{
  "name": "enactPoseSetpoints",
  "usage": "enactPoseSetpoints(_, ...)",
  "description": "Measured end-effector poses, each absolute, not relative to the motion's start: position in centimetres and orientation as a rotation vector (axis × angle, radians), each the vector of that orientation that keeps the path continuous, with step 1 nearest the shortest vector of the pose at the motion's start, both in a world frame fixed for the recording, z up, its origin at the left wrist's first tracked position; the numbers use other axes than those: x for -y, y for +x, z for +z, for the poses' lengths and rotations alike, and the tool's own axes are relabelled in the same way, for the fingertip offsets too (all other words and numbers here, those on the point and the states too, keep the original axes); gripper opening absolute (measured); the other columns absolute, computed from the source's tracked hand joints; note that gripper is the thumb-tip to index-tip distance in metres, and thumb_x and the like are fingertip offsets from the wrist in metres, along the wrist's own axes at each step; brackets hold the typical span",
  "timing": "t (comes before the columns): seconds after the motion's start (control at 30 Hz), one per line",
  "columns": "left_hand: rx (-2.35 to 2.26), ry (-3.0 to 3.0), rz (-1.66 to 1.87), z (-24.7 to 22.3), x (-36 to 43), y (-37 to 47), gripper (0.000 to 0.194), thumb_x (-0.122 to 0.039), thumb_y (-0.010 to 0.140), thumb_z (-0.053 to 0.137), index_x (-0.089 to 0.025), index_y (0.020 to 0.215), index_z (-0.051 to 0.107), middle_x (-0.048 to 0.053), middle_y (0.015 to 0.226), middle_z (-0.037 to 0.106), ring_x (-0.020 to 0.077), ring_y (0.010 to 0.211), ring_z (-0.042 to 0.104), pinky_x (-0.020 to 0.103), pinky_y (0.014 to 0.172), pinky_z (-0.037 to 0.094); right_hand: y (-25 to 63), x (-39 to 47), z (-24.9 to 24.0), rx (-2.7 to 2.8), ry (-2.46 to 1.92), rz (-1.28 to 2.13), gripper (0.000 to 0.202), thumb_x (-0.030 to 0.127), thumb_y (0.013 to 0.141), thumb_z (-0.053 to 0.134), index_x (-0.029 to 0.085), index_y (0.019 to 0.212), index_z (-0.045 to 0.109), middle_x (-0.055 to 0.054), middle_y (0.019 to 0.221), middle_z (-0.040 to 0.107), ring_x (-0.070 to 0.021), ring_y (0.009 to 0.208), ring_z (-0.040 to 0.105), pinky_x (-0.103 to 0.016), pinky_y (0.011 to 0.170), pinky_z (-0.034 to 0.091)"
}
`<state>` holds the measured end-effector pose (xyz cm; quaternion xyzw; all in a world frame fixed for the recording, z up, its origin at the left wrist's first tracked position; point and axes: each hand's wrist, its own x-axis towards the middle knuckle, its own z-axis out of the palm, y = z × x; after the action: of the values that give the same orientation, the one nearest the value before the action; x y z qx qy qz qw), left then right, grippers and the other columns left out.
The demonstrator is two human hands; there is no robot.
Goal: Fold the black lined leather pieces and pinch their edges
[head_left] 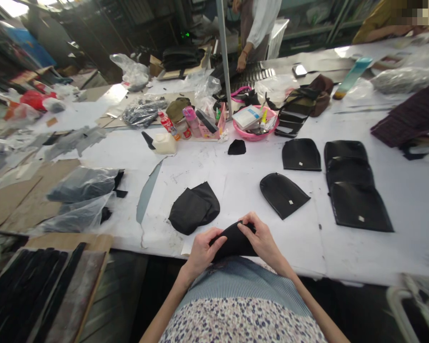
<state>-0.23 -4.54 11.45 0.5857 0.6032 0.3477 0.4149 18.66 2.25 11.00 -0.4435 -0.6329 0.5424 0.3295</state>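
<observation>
Between my two hands, at the table's front edge, is a piece of black fabric (233, 242). My left hand (207, 247) pinches its upper left edge between thumb and fingers. On the other side my right hand (259, 236) grips the upper right edge, thumb on top. Just beyond my left hand lie overlapping black rounded pieces (195, 207). A black shiny rounded piece with a small white label (284, 194) lies past my right hand. Another such black piece (301, 155) sits farther back, and a row of overlapping black pieces (357, 188) lies at the right.
A pink basket (255, 136) of supplies, a white bottle with a black nozzle (164, 143) and a red bottle (168, 125) stand mid-table near a metal pole (224, 57). Plastic-wrapped bundles (84, 186) lie left. Two other people are across the table.
</observation>
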Motion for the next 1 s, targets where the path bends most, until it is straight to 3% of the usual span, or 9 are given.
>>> enactPoseSetpoints(0.3, -1.628, 1.496, 0.873, 10.7, 4.5, 1.6, 0.032, -0.038, 0.095, 0.044, -0.017, 0.073, 0.055, 0.0, 0.069, 0.05, 0.0129, 0.065, 0.048, 0.024, 0.062, 0.036, 18.6, -1.9, 10.7, 1.701, -1.154, 1.469, 0.014, 0.032, 0.087, 0.055, 0.022, 0.082, 0.046, 0.0, 0.086, 0.061, -0.0164, 0.081, 0.056, -0.029, 0.076, 0.043)
enactPoseSetpoints(0.57, -1.516, 1.296, 0.921, 11.1, 4.6, 1.3, 0.027, -0.036, 0.093, 0.048, -0.016, 0.082, 0.062, 0.001, 0.075, 0.056, 0.0131, 0.069, 0.05, 0.023, 0.063, 0.038, 19.9, -2.5, 10.8, 1.733, -1.056, 1.589, 0.017, 0.029, 0.079, 0.066, 0.021, 0.083, 0.051, 0.0, 0.09, 0.063, -0.0165, 0.084, 0.057, -0.028, 0.076, 0.044)
enactPoseSetpoints(0.8, -1.515, 1.422, 0.877, 11.7, 4.4, 1.5, 0.029, -0.036, 0.094, 0.044, -0.016, 0.075, 0.053, 0.0, 0.072, 0.048, 0.0122, 0.068, 0.046, 0.023, 0.063, 0.035, 19.4, -2.3, 10.5, 1.776, -1.057, 1.432, 0.017, 0.028, 0.078, 0.069, 0.021, 0.075, 0.054, 0.0, 0.084, 0.063, -0.0184, 0.085, 0.058, -0.03, 0.079, 0.043)
enactPoseSetpoints(1.0, -1.591, 1.247, 1.064, 10.7, 4.4, 2.7, 0.038, -0.041, 0.094, 0.043, -0.016, 0.066, 0.049, -0.002, 0.062, 0.042, 0.0108, 0.06, 0.04, 0.023, 0.056, 0.032, 18.7, -1.7, 10.5, 1.794, -0.941, 1.442, 0.013, 0.026, 0.079, 0.068, 0.022, 0.074, 0.057, -0.002, 0.088, 0.063, -0.0189, 0.085, 0.059, -0.033, 0.081, 0.045)
